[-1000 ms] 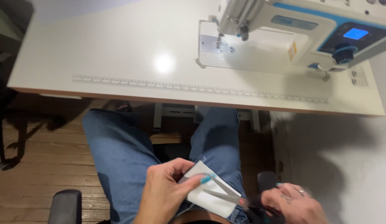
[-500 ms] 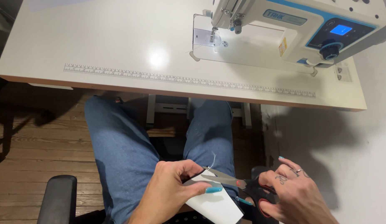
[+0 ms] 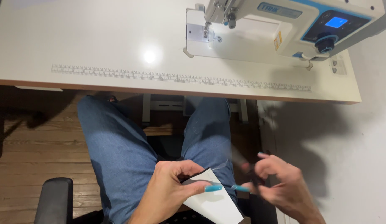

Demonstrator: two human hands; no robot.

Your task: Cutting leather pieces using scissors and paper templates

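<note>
White fabric piece [image 3: 211, 199], flat, dark-edged, over lap | left hand [image 3: 170, 188] fingers pinching it | right hand [image 3: 280, 186] blurred beside it, fingers' state unclear.

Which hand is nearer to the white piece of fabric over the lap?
Left. The left hand pinches the white piece of fabric at its top corner. The right hand is beside its right edge, blurred; I cannot tell whether it touches.

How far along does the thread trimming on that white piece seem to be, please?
Done: the white piece is off the sewing machine and over the lap. In hand: the left hand pinches it, with a thin thread showing; the blurred right hand holds dark scissors. Whether that thread is cut cannot be told.
</note>
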